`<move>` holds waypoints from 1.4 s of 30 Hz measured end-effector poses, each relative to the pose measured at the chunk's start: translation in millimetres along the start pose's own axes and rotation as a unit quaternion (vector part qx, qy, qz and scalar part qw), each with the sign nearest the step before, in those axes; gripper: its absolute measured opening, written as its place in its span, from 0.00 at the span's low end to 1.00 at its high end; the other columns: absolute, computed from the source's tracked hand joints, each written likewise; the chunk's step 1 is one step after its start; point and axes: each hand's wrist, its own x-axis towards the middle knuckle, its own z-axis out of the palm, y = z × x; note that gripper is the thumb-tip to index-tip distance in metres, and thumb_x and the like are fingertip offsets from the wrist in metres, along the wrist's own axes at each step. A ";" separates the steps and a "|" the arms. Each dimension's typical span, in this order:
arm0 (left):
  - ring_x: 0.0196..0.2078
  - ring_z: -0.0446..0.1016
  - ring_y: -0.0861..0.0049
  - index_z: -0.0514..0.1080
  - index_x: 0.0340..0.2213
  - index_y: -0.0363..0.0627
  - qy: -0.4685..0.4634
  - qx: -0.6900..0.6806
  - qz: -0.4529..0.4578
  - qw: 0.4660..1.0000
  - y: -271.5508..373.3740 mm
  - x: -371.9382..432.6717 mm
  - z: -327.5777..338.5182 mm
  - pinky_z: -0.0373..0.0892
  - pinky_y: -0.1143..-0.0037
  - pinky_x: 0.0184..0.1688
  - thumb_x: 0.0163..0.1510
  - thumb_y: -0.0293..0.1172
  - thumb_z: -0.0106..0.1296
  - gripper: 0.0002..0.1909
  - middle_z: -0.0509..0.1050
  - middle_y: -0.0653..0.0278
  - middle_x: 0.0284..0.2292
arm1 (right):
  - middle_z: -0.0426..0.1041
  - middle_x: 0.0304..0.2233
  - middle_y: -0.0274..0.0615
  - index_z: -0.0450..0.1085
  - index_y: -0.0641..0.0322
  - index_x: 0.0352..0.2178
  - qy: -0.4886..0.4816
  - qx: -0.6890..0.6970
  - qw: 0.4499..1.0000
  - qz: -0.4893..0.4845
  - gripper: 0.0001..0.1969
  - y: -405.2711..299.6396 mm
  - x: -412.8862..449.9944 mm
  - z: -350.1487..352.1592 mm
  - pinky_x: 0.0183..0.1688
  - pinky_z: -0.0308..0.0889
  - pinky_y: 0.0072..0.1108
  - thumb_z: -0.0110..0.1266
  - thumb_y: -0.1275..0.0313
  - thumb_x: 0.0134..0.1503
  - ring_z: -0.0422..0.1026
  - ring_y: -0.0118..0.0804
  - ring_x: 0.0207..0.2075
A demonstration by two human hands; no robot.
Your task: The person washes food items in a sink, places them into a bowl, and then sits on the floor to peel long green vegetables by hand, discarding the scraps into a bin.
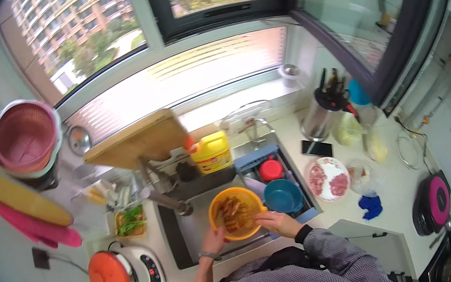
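Note:
Over the steel sink [199, 229] is a round yellow plastic basket [257, 200] with brown food pieces [233, 215] inside. My left hand [214, 239] grips its lower left rim. At the lower right rim is my right hand [274, 221], its fingers against the edge; whether they close on it is unclear. The gooseneck faucet's spout [183, 208] hangs just left of the basket. To the right, a blue-green bowl [283, 196] and a red container [271, 170] sit in the blue-edged rack [257, 158] across the sink.
A yellow jug [211, 152] and a wooden cutting board [137, 139] stand behind the sink. Right of it are a phone [316, 148], a plate [326, 165] of raw meat and a knife holder [315, 120]. At left are a basket of greens [131, 222] and an orange-lidded cooker [110, 278].

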 end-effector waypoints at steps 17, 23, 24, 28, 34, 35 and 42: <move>0.38 0.74 0.61 0.62 0.46 0.29 0.206 -0.157 -0.058 0.964 -164.6 23.4 -15.2 0.74 0.66 0.36 0.54 0.23 0.40 0.17 0.71 0.49 0.40 | 0.73 0.27 0.49 0.72 0.65 0.31 0.545 -0.139 0.681 0.469 0.08 191.6 -237.7 -176.4 0.32 0.66 0.28 0.47 0.78 0.51 0.72 0.45 0.29; 0.37 0.75 0.57 0.62 0.45 0.28 0.257 -0.189 -0.102 0.942 -135.9 19.1 -21.6 0.74 0.65 0.35 0.54 0.24 0.39 0.18 0.71 0.47 0.39 | 0.72 0.23 0.53 0.72 0.66 0.26 0.322 -0.110 0.693 0.636 0.15 270.7 -284.3 -180.5 0.35 0.66 0.33 0.59 0.64 0.40 0.72 0.51 0.29; 0.37 0.75 0.57 0.63 0.44 0.27 0.268 -0.196 -0.114 0.936 -132.1 10.5 -28.6 0.75 0.65 0.34 0.52 0.26 0.42 0.18 0.71 0.48 0.38 | 0.72 0.24 0.53 0.71 0.65 0.27 0.325 -0.185 0.689 0.621 0.16 272.6 -268.6 -162.1 0.35 0.66 0.33 0.61 0.65 0.39 0.72 0.51 0.30; 0.29 0.74 0.64 0.65 0.38 0.29 0.327 -0.245 -0.078 0.909 -90.2 -3.3 -5.4 0.72 0.70 0.28 0.49 0.26 0.43 0.15 0.71 0.53 0.31 | 0.70 0.25 0.49 0.66 0.64 0.29 0.370 -0.226 0.649 0.626 0.18 260.0 -261.2 -159.5 0.35 0.66 0.32 0.63 0.69 0.37 0.71 0.49 0.31; 0.30 0.74 0.64 0.66 0.37 0.31 0.341 -0.217 -0.120 0.907 -99.5 1.9 -4.7 0.72 0.69 0.30 0.50 0.27 0.43 0.13 0.71 0.54 0.31 | 0.68 0.22 0.47 0.60 0.63 0.29 0.415 -0.064 0.666 0.616 0.16 233.6 -269.2 -185.2 0.34 0.66 0.32 0.60 0.75 0.41 0.71 0.48 0.29; 0.32 0.75 0.61 0.65 0.39 0.28 0.334 -0.232 -0.115 0.906 -107.2 4.3 -7.5 0.73 0.68 0.31 0.49 0.25 0.42 0.15 0.72 0.51 0.33 | 0.68 0.22 0.48 0.60 0.62 0.30 0.427 -0.062 0.672 0.602 0.16 230.8 -270.1 -185.9 0.35 0.66 0.32 0.59 0.76 0.42 0.71 0.49 0.29; 0.33 0.75 0.58 0.66 0.38 0.24 0.346 -0.258 -0.092 0.897 -90.7 -0.6 9.2 0.74 0.65 0.32 0.47 0.22 0.42 0.16 0.72 0.48 0.33 | 0.56 0.48 0.59 0.64 0.60 0.43 0.138 -0.143 0.763 0.615 0.23 219.3 -237.5 -169.9 0.47 0.63 0.35 0.54 0.77 0.40 0.64 0.59 0.44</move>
